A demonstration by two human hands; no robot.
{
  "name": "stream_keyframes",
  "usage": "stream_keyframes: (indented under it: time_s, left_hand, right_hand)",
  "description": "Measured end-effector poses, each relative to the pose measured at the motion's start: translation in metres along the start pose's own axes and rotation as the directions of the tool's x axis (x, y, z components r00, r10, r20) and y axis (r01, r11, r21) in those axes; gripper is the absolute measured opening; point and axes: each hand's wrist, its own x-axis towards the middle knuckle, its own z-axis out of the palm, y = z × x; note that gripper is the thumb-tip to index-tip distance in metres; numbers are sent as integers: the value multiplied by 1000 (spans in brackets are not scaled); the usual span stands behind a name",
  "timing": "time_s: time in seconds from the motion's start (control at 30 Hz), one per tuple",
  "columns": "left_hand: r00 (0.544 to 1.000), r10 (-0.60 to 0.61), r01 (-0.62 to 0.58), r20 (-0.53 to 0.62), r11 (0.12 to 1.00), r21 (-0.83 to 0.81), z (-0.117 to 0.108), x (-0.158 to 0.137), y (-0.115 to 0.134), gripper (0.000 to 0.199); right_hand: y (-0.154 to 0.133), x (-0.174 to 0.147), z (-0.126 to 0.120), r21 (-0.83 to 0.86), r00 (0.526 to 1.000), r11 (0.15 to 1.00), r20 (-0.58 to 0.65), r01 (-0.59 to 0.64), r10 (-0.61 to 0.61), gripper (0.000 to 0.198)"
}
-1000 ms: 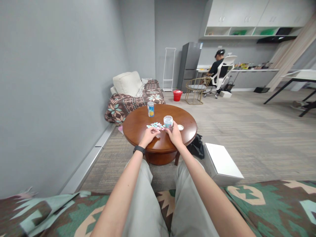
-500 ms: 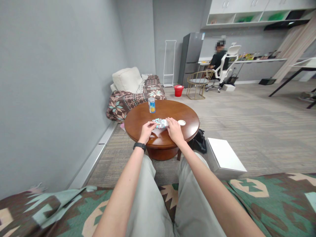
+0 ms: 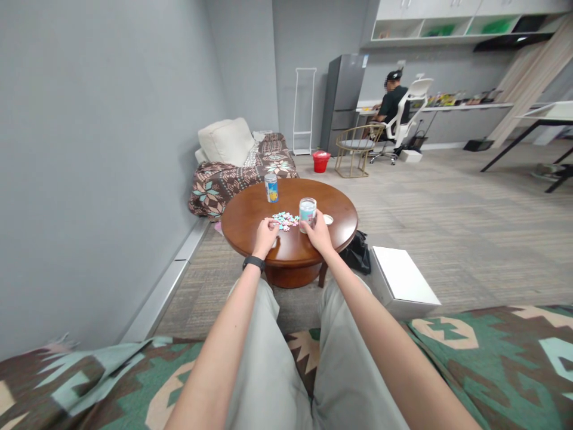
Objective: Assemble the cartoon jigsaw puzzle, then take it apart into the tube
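My right hand (image 3: 319, 233) is wrapped round a clear jar (image 3: 307, 213) with a pale blue and pink label, which stands upright on the round wooden table (image 3: 244, 230). A pile of small pastel puzzle pieces (image 3: 285, 220) lies just left of the jar. At the pile's left edge is my left hand (image 3: 267, 233), a black band on its wrist. Its fingertips are pinched together; whether a piece is between them is too small to tell. A round white lid (image 3: 328, 220) lies to the right of the jar, partly behind my right hand.
A blue can (image 3: 271, 189) with a yellow picture stands at the table's back left. On the floor to the right are a white box (image 3: 405, 273) and a black bag (image 3: 359, 254). Farther back are a red bucket (image 3: 321, 161) and a seated person (image 3: 394, 104).
The jar was lying tipped over the puzzle pieces and now stands upright in my right hand. The pile shows more fully. My left hand stays at its left edge.
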Motion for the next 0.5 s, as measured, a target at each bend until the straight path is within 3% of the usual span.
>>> stream_keyframes:
  time_s: [0.1,0.23,0.5]
  left_hand:
    - [987,93,-122,134,967,222,4,-2,3,21]
    - [953,151,-242,261,901,361,7,-4,8,20]
    - [944,142,-248,298,902,353,5,-4,10,14]
  right_hand:
    - [9,3,2,130,994,985,-7,-111,113,54]
    - [11,2,3,153,997,985,24,-76,74,55]
    - [9,2,4,168,996,982,28,-85,81,56]
